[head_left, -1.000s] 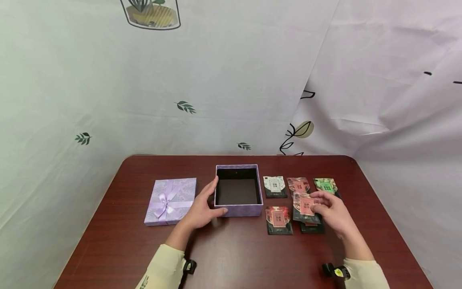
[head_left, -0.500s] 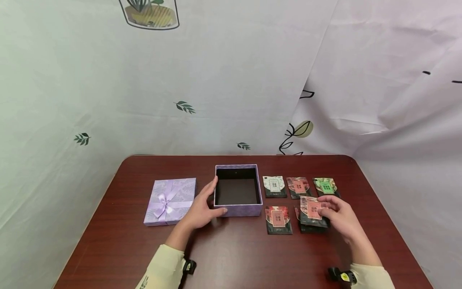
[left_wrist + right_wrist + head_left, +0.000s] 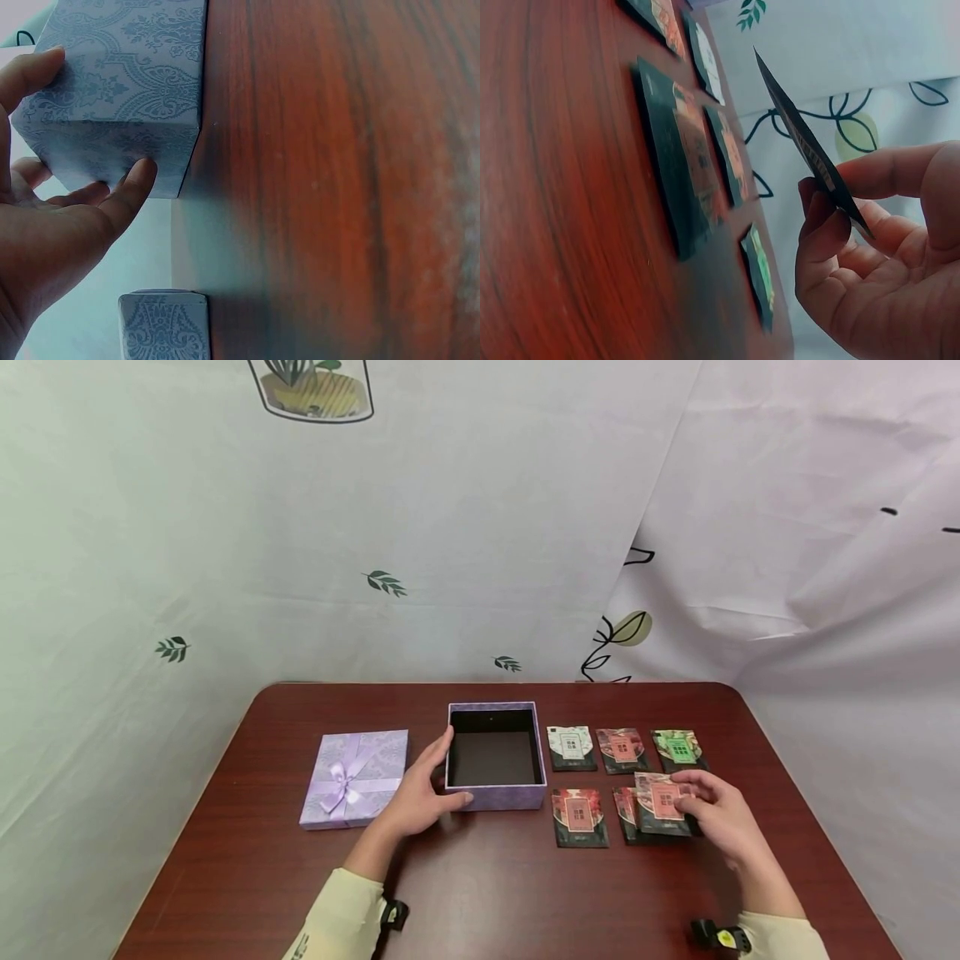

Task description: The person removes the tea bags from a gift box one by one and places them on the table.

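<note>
An open lilac gift box (image 3: 495, 756) (image 3: 120, 90) stands in the middle of the brown table (image 3: 480, 877). My left hand (image 3: 420, 793) (image 3: 52, 225) holds its near left corner, thumb on the front wall and fingers along the left wall. My right hand (image 3: 712, 814) (image 3: 877, 255) pinches a flat packet with a pink label (image 3: 662, 802) (image 3: 810, 150) and holds it above the table, over another packet (image 3: 626, 814). Several similar packets lie right of the box: a white one (image 3: 571, 746), a pink one (image 3: 622, 749), a green one (image 3: 678, 748), a red one (image 3: 579, 815).
The box's lid (image 3: 354, 777) (image 3: 165, 326), lilac with a ribbon bow, lies flat left of the box. White printed cloth (image 3: 480, 527) hangs behind and beside the table. The table's right edge runs just beyond my right hand.
My right hand has carried the pink-labelled packet to the right and slightly nearer. The left hand and the box have stayed still.
</note>
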{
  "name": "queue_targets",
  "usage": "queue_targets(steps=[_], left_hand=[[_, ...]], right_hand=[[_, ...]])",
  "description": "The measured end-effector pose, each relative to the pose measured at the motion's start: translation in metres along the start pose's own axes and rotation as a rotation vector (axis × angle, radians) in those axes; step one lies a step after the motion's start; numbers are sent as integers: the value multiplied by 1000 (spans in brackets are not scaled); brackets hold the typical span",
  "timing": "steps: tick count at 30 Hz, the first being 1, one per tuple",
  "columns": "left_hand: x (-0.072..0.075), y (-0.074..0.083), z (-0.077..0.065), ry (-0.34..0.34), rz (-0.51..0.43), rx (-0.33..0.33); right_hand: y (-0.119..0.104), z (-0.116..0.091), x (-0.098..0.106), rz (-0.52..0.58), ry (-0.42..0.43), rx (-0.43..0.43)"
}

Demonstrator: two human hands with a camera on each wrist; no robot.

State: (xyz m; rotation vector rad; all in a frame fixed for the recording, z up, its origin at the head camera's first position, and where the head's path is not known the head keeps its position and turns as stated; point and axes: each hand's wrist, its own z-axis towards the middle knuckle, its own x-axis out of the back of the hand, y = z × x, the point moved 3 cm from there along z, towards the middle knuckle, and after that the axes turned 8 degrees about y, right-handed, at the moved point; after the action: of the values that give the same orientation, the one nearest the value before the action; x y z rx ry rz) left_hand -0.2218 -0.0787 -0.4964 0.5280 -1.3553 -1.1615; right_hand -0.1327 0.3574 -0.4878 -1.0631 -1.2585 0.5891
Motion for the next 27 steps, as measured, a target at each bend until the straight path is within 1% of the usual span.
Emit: queue_targets(steps=[10,20,27], left_hand=[[0,1,0,-2,0,9],[0,1,-1,0,-2,10],[0,2,0,0,0,10]], right_hand=[[12,-2,12,-80,16,-18],[24,1,22,-127,35,-45],[30,5,26,-152,46,-81]])
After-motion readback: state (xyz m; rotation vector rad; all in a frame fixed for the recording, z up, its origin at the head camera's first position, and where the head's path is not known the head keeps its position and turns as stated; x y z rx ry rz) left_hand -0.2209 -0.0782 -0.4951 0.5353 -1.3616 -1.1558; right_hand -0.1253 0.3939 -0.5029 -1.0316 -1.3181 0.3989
